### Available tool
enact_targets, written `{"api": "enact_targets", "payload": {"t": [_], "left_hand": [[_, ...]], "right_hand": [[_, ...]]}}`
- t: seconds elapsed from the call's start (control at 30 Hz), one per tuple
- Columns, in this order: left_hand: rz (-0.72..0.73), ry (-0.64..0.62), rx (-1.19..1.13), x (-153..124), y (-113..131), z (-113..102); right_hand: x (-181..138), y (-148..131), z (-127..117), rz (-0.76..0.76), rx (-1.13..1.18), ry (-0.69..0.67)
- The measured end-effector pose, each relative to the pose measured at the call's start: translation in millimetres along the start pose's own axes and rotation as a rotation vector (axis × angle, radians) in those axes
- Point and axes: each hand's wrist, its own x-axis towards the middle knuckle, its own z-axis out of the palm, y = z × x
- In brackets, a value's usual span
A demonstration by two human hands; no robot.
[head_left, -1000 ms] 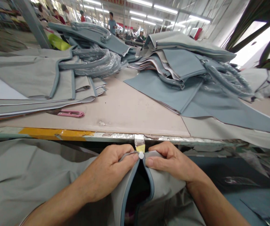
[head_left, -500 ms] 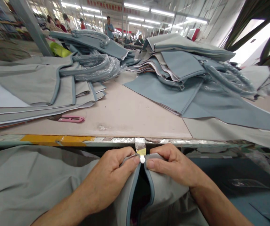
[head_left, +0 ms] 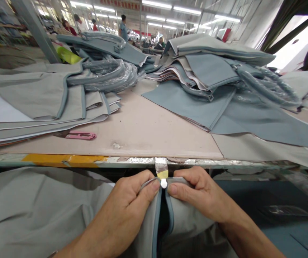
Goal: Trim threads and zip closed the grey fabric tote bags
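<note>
Grey fabric (head_left: 48, 211) with blue-grey bound edges (head_left: 157, 222) hangs below the table's front edge. My left hand (head_left: 132, 200) pinches one bound edge between thumb and fingers. Opposite it, my right hand (head_left: 197, 191) pinches the other edge, thumb on top. Between my two thumb tips is a small white piece (head_left: 164, 183), just under a taped tab (head_left: 161, 168) fixed to the table edge. Whether the fabric edges touch the white piece, I cannot tell. Below it, a narrow dark gap parts the two edges.
Pink thread snips (head_left: 81, 135) lie on the table (head_left: 143, 125), near its front edge. Stacked grey panels (head_left: 32, 91) and plastic-wrapped handles (head_left: 110, 77) are at left. Blue and grey pieces (head_left: 191, 100) are piled at right. Several people are in the background.
The gap between the bound edges has become narrower below my hands. Both hands keep their pinch and have shifted only slightly. The view has moved a little.
</note>
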Motion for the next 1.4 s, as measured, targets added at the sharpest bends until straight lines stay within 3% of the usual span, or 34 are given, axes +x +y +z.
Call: {"api": "enact_targets", "payload": {"t": [0.33,0.8,1.4], "left_hand": [[0.006,0.017,0.022,3.4,-0.1,-0.8],[0.135,0.111,0.229,2.0,3.0,1.3],[0.094,0.101,0.131,5.0,3.8,-1.1]], "right_hand": [[1.3,-1.8,-1.8,0.009,-0.030,-0.005],[-0.4,-6.0,0.9,-0.010,-0.177,0.072],[5.2,-5.1,-1.9,0.021,-0.194,0.067]]}}
